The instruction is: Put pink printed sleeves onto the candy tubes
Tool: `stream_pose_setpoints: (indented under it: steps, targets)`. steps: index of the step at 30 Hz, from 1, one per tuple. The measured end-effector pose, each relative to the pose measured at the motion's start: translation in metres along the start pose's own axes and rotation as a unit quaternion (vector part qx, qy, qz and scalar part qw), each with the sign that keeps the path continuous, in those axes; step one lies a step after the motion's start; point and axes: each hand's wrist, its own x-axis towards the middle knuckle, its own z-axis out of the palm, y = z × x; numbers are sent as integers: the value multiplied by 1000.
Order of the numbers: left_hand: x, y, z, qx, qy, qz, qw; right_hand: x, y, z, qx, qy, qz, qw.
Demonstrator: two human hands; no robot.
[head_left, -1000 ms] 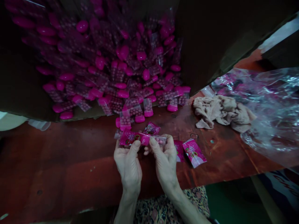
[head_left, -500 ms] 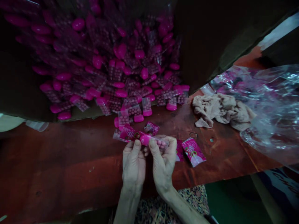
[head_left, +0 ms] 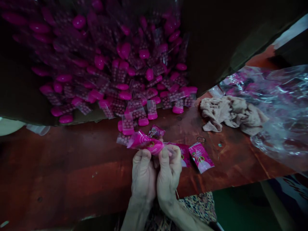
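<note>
My left hand (head_left: 143, 175) pinches a pink printed plastic sleeve (head_left: 139, 138) between thumb and fingers. The sleeve's free end flares out to the left, and its other end meets a small clear candy container (head_left: 170, 153) with pink balls. My right hand (head_left: 169, 173) is closed around that container, hiding most of it. Both hands are close together above the table's front part. Just behind them lie a loose candy container (head_left: 123, 139) and a crumpled pink wrapper (head_left: 156, 131). Flat pink sleeves (head_left: 201, 157) rest to the right of my right hand.
A large dark box (head_left: 211, 41) lies open toward me, with many pink-capped candy containers (head_left: 125, 95) spilling onto the red table (head_left: 72, 166). A crumpled cloth (head_left: 231, 112) and a clear plastic bag (head_left: 284, 118) are at right. A small clear cup (head_left: 38, 129) sits at left.
The hands have drawn closer together, the left moving right. The pink sleeve now stands wider and covers the container's pink cap area, which showed more before.
</note>
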Motion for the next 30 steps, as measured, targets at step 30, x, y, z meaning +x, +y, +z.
stream_pose_setpoints:
  steps: [30]
  targets:
    - [1,29,-10,82,-59,27,995,-12,-15,-11,-220,-221,-50,949]
